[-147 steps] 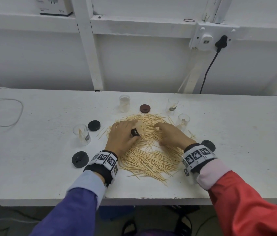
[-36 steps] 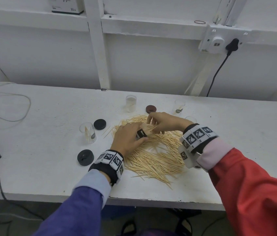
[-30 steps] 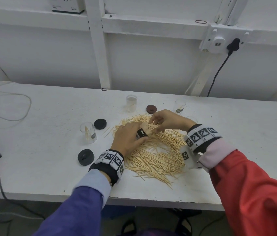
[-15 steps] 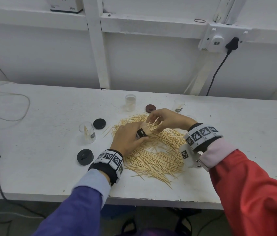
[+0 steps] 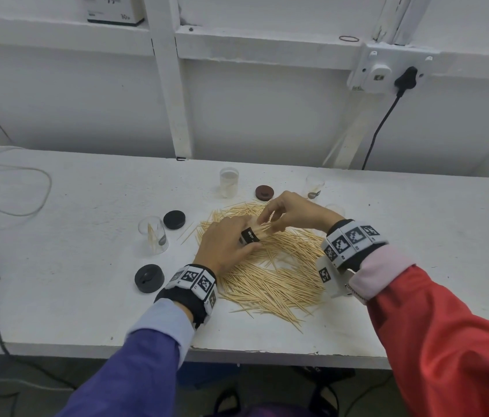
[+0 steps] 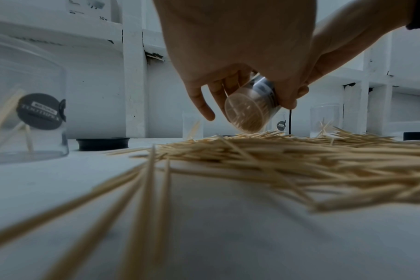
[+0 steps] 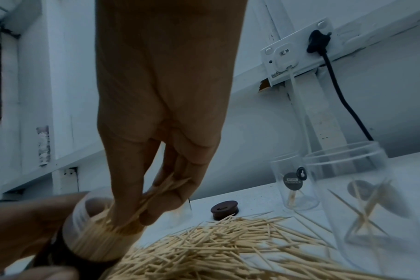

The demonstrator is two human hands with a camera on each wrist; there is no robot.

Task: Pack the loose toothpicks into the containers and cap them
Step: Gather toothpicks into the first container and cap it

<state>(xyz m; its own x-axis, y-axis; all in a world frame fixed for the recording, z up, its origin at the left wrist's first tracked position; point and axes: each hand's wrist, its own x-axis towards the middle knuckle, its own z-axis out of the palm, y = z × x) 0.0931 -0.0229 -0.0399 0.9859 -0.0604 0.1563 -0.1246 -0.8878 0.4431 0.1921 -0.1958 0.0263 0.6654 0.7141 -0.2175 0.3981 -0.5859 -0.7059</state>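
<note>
Left hand (image 5: 225, 245) curls round a clear jar (image 6: 248, 110), tilted over the toothpick heap (image 5: 270, 275) at the surface's centre. Right hand (image 5: 291, 212), at 1 o'clock, pinches a bundle into its mouth. Toothpicks: light, stiff, slippery; best gripped mid-length.

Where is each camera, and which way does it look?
Head: worn high, looking down at the table, both hands and sleeves.
Left wrist: low over the table, looking along the left hand at its jar.
Right wrist: behind the right hand, looking at toothpicks going into the jar.
Shared: all show the jar and the pile.
</note>
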